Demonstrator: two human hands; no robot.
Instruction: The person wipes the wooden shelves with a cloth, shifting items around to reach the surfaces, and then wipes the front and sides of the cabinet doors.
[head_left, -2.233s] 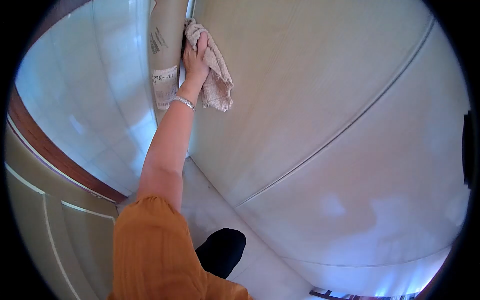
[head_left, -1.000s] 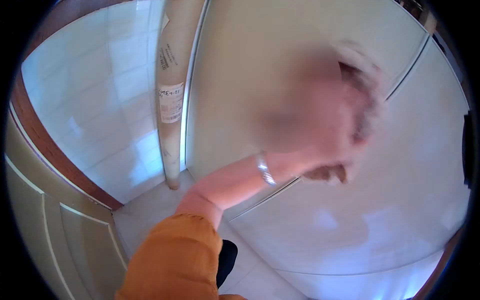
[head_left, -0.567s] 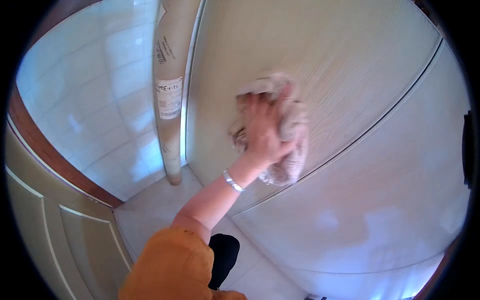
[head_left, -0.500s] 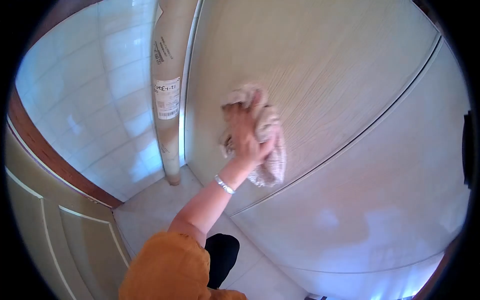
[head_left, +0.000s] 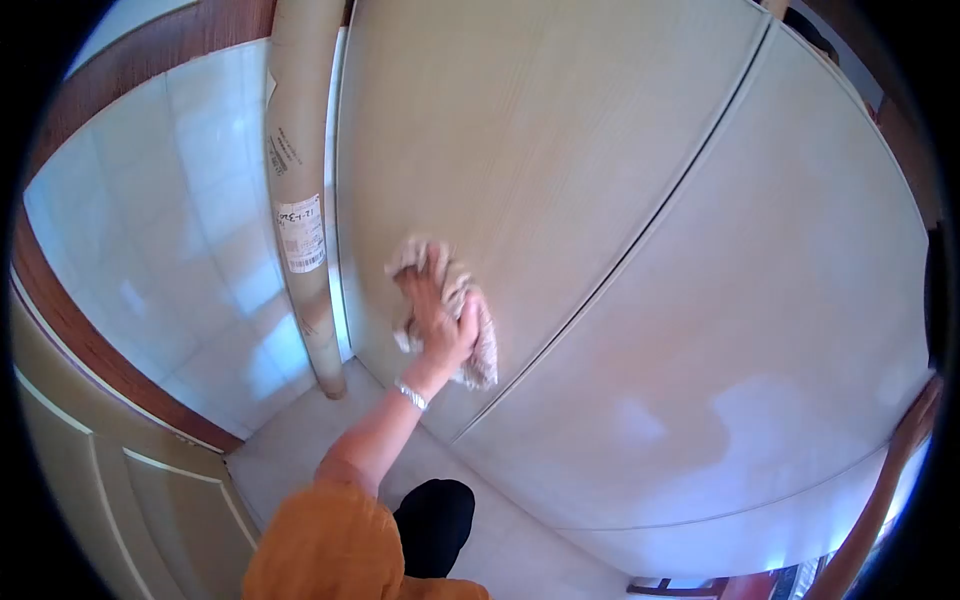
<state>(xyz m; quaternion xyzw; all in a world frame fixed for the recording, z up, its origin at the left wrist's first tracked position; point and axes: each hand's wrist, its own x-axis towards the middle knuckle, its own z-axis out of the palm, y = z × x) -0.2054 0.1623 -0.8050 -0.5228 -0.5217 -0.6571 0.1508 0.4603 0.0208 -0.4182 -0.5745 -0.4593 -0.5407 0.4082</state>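
My left hand (head_left: 440,325) presses a crumpled pale cloth (head_left: 482,350) against a large light wood-grain panel (head_left: 510,130). The fingers are spread over the cloth and the thumb points right; a silver band circles the wrist. Left of a dark diagonal seam (head_left: 640,245), the cloth sits on the panel's lower part. At the far right edge of the view is my right hand (head_left: 915,415), beside the rim of the glossy pale panel (head_left: 800,300). Its fingers are mostly cut off by the dark border, so their grip is hidden.
A long cardboard tube (head_left: 305,130) with a white label stands upright against the tiled wall (head_left: 190,220), left of the panel. A panelled door (head_left: 130,480) is at lower left. Pale floor tiles (head_left: 290,430) lie below, with my dark-clothed knee (head_left: 437,520) above them.
My left hand and the cloth have moved down the panel, and the cloth is still held. The view has shifted, and my right hand and forearm have come into sight at the right edge.
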